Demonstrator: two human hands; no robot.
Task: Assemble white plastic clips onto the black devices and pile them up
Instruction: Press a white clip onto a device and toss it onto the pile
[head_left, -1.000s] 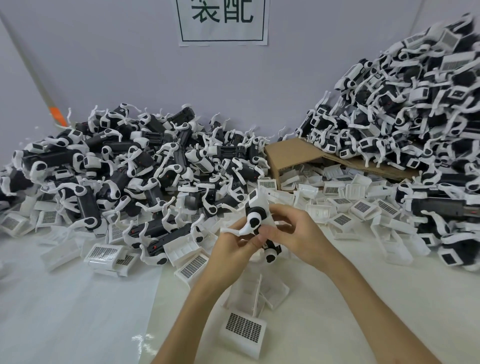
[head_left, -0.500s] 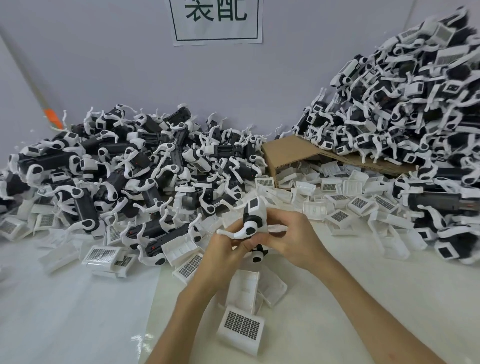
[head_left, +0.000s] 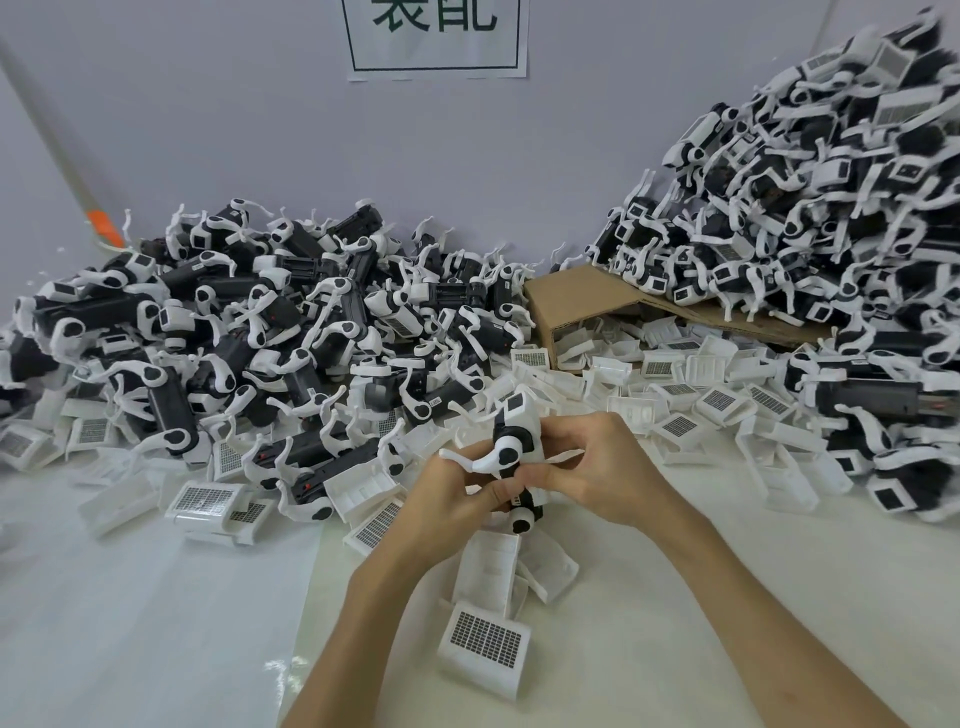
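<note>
Fingers (head_left: 460, 470) of my left hand (head_left: 441, 506) curl round the lower part of a black device (head_left: 527, 501), gripping it from the left, while my right hand (head_left: 597, 467) wraps its bent fingers round the same device from the right. I hold it up above the table (head_left: 701, 597), tilted so its upper end points away from me. A white clip (head_left: 522, 415) with a dark square face sits on that upper end, and a curved white arm (head_left: 480, 461) juts out to the left over my left thumb. The round white lower end (head_left: 522, 524) pokes out beneath my hands. Just below them, loose clips lie on the table, the nearest one (head_left: 485, 642) showing its dark grid. More loose clips (head_left: 675, 395) are strewn beyond my hands. A low left pile (head_left: 234, 338) of devices spreads along the wall, and a taller right pile (head_left: 831, 208) rises well above it. A cardboard flap (head_left: 582, 301) lies between them, partly under the right pile. A sign (head_left: 436, 36) hangs on the wall, and a glossy white sheet (head_left: 130, 597) covers the left part of the table.
</note>
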